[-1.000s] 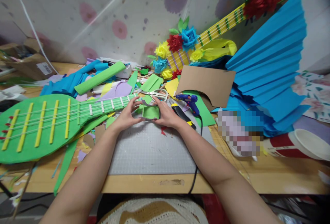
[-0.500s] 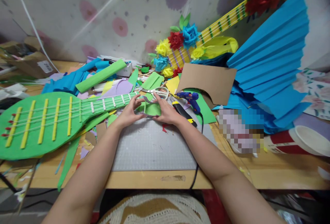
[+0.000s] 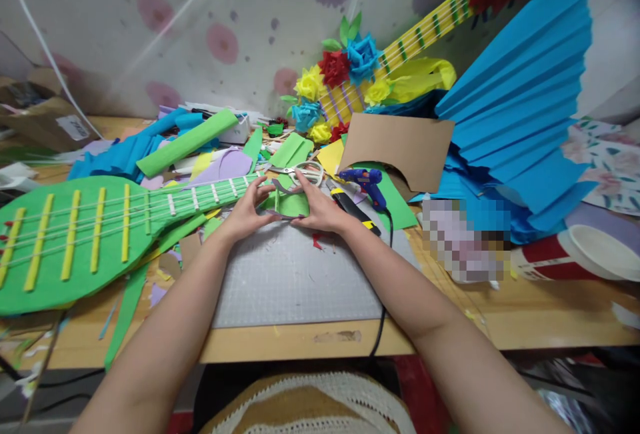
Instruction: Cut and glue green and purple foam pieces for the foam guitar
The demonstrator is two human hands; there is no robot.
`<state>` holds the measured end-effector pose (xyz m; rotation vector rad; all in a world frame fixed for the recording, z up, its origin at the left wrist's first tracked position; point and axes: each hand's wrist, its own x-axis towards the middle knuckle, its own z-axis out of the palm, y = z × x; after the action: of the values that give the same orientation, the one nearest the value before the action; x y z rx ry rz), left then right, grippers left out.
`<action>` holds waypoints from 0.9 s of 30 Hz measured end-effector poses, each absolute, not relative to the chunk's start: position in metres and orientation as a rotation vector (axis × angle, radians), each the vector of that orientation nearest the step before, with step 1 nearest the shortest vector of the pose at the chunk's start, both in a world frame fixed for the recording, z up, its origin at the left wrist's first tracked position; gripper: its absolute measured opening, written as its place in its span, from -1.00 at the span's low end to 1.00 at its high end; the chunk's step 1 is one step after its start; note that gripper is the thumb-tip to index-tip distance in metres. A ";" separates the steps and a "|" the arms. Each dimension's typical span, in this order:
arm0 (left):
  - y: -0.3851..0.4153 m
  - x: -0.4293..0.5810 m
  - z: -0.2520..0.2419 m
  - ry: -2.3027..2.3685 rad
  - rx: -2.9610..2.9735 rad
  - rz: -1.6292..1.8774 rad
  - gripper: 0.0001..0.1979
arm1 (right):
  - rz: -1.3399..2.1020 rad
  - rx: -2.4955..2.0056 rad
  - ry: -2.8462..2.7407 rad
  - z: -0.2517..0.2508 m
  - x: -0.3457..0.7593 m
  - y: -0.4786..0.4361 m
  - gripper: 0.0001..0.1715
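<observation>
Between my two hands is a small green piece with curved greyish edges (image 3: 291, 204), held above the grey cutting mat (image 3: 300, 287). My left hand (image 3: 249, 213) grips its left side between thumb and fingers. On its right side my right hand (image 3: 318, 206) has thumb and fingers closed round the edge. Just left of my left hand lies the neck of a green paper guitar (image 3: 107, 237) with yellow strips and white strings. White-handled scissors (image 3: 311, 173) lie behind my hands.
Right of my hands lie a black and yellow cutter (image 3: 354, 211) and a blue glue gun (image 3: 367, 184) with a black cable. Cardboard (image 3: 397, 147), a flowered yellow guitar (image 3: 425, 27) and pleated blue paper (image 3: 525, 107) stand behind. A red and white cup (image 3: 545, 252) lies far right.
The view has shifted slightly, so the table's things appear a little further left and higher. Both hands keep their hold on the green piece.
</observation>
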<state>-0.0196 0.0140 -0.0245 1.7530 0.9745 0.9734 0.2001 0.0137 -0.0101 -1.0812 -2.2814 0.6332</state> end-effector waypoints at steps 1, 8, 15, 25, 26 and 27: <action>0.014 -0.019 -0.025 0.977 1.760 0.973 -0.10 | 0.643 -1.083 -2.272 -0.011 0.201 0.014 0.32; 0.014 -0.016 -0.026 0.977 1.851 0.951 -0.05 | 0.686 -1.073 -2.270 -0.014 0.203 0.016 0.35; 0.010 -0.015 -0.025 1.007 1.936 0.946 -0.13 | 0.582 -1.022 -2.293 -0.011 0.199 0.013 0.41; 0.004 -0.003 -0.025 1.107 1.982 0.953 -0.08 | 0.409 -0.990 -2.318 -0.008 0.187 0.008 0.22; 0.003 -0.002 -0.025 1.117 1.982 0.949 -0.09 | 0.409 -0.991 -2.318 -0.008 0.187 0.008 0.22; 0.003 -0.002 -0.025 1.125 1.986 0.945 -0.10 | 0.411 -0.991 -2.317 -0.009 0.187 0.009 0.22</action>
<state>-0.0023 0.0026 -0.0245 1.9858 1.1252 0.9449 0.1872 0.0088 -0.0091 -0.9907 -2.3172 0.4113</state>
